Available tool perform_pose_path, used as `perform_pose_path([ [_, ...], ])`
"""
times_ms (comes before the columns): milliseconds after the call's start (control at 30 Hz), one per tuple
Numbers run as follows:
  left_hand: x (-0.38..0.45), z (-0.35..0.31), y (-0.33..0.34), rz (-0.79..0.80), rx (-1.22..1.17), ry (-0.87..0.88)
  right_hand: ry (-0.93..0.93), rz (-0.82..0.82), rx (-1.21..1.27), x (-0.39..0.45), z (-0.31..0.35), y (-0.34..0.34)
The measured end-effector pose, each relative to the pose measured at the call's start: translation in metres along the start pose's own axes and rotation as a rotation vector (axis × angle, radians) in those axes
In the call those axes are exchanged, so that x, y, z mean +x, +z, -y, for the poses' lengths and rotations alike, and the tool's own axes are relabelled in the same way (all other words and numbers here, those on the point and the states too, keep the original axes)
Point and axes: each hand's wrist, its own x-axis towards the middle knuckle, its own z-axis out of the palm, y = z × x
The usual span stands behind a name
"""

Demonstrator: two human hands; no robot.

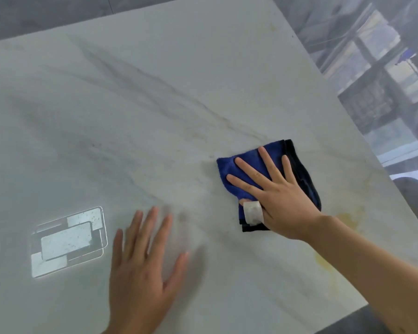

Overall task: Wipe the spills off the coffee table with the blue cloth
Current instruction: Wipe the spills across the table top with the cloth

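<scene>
Right hand (280, 196) is flat on the folded blue cloth (249, 169), fingers straight and spread, palm pressing it onto the marble-look coffee table (155, 97). The thumb, wrapped in a white bandage (252, 212), seems to tuck down at the cloth's near edge, though how far under I cannot tell. The cloth sits right of centre on the tabletop, its dark-trimmed edge toward three o'clock.

Left hand (145, 259) lies at about seven o'clock from the cloth, well apart from it, fingers straight and fanned, holding nothing; it is a touch blurred, so whether it bears on the table or hovers just above is unclear.

This looks like the wiping step itself, cloth down and loaded. But look at five o'clock from the cloth: yellowish spill stains (345, 220) near the table's right edge, with more streaks (323, 263) closer to the person, partly behind the forearm. Those look unwiped.

So the next move, as I read it, calls for dragging the cloth toward five o'clock with steady downward pressure, keeping the fold flat so it does not bunch.

A bright window reflection (68, 242) sits at nine o'clock from the left hand.
</scene>
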Motion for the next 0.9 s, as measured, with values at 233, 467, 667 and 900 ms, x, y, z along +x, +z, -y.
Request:
perform_pose_path([
  [233,-0.036,-0.024,0.027,-0.023,0.096,-0.023,-0.015,0.062,0.190,-0.020,0.011,-0.014],
  [467,-0.038,-0.022,0.037,-0.119,0.156,-0.002,-0.308,0.075,-0.065,-0.066,0.049,-0.002],
  [667,-0.037,-0.023,0.039,-0.080,0.163,-0.023,-0.342,0.042,-0.159,-0.057,0.073,0.015],
  [900,-0.037,-0.027,0.038,-0.142,0.189,-0.023,-0.041,-0.062,-0.055,-0.023,0.061,0.009],
])
